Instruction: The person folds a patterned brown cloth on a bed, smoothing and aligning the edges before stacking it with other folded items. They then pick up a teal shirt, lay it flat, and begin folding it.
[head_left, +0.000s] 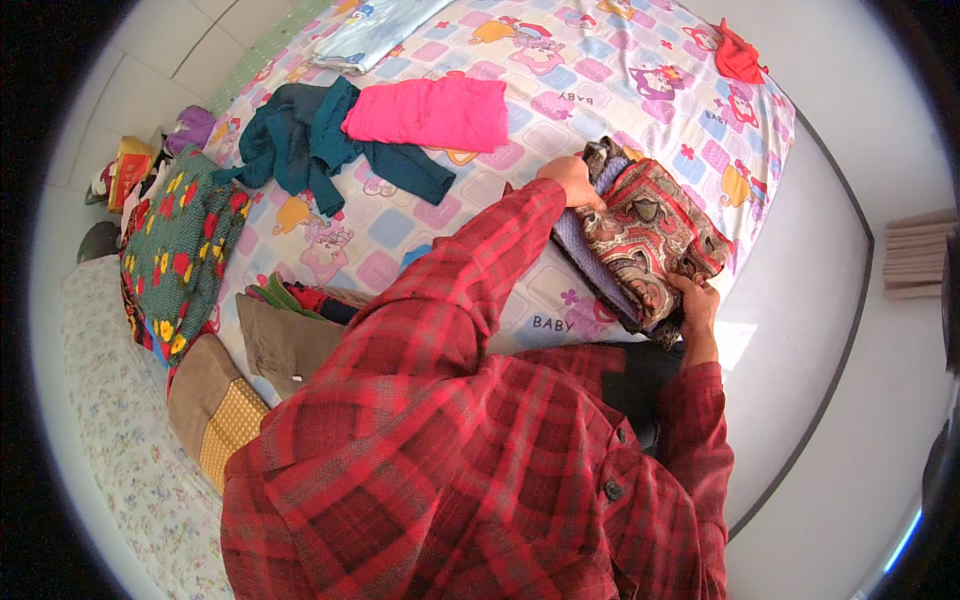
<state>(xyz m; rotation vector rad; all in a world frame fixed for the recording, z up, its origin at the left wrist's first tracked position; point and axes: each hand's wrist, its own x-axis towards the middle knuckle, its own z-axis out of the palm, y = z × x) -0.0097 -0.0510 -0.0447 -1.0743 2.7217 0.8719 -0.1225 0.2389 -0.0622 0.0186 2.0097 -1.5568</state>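
A paisley-patterned cloth (649, 217) in brown, red and cream lies folded on a purple knitted cloth (600, 266), both at the bed's right side. My left hand (574, 182) grips the upper left edge of the paisley cloth, its fingertips partly hidden in the fabric. At the lower right corner of the same cloth, my right hand (696, 300) pinches the edge, thumb on top. A folded bright pink cloth (431, 112) rests partly over a crumpled dark teal garment (292, 135), left of my left hand.
The bed has a printed sheet (544, 142). A red cloth (739, 56) is at its far right and a light blue one (375, 30) at the far edge. A green floral cloth (176, 255) and folded brown garments (281, 345) lie left. White floor (795, 285) borders the right side.
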